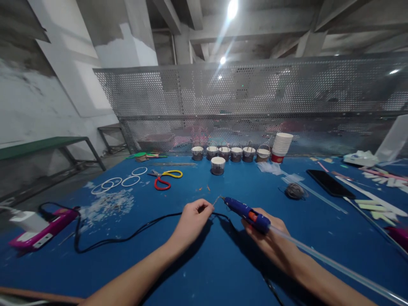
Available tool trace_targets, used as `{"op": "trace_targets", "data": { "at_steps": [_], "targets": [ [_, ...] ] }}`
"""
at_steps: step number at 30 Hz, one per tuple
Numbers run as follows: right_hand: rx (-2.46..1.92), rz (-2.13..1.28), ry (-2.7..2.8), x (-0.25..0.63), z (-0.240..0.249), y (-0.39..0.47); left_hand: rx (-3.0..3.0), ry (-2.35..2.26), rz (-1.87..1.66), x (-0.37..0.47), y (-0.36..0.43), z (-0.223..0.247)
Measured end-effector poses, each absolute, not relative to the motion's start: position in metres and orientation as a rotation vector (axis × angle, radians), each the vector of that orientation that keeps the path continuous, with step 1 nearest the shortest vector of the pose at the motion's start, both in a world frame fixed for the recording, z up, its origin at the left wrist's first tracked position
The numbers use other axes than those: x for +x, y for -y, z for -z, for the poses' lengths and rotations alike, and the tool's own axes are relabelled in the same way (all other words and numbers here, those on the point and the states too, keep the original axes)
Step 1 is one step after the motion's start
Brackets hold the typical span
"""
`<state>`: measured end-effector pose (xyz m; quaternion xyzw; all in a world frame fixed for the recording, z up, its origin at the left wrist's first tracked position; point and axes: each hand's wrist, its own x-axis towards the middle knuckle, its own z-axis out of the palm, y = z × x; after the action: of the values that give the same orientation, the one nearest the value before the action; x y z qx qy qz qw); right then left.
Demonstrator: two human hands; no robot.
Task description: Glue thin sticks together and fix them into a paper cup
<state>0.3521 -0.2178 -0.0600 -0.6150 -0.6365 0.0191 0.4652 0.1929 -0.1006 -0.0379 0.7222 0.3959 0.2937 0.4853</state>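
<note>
My left hand (pixel 195 219) is closed in a pinch on a thin, short twisted strand (pixel 217 200) that sticks out to the upper right. My right hand (pixel 270 233) is wrapped round a blue hot glue gun (pixel 239 209) with an orange patch on its body. The gun's nozzle points left and is close to the strand's tip; whether they touch I cannot tell. A long clear glue stick (pixel 331 267) runs out of the gun's back end. Beyond the hands stands a white-and-grey paper cup (pixel 218 166) with a dark wrapped lower part.
Scissors (pixel 164 178) with red and yellow handles and white rings (pixel 130 181) lie left. A black cable (pixel 134 233) crosses from a pink power strip (pixel 47 231). Several small cups (pixel 236 154), stacked cups (pixel 282 146), grey yarn (pixel 295 191) and a phone (pixel 330 183) are at the back and right.
</note>
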Motion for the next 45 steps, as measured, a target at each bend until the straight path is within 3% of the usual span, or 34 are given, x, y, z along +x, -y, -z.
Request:
{"op": "trace_targets", "data": {
  "at_steps": [35, 45],
  "targets": [
    [-1.476, 0.06, 1.663, 0.3459, 0.0618, 0.2161, 1.766, -0.938, -0.724, 0.1922, 0.097, 0.0412],
    [-1.504, -0.102, 1.492, 0.3536, 0.0663, 0.2177, 1.768, -0.935, -0.759, 0.1928, 0.0973, 0.0418]
  ]
}}
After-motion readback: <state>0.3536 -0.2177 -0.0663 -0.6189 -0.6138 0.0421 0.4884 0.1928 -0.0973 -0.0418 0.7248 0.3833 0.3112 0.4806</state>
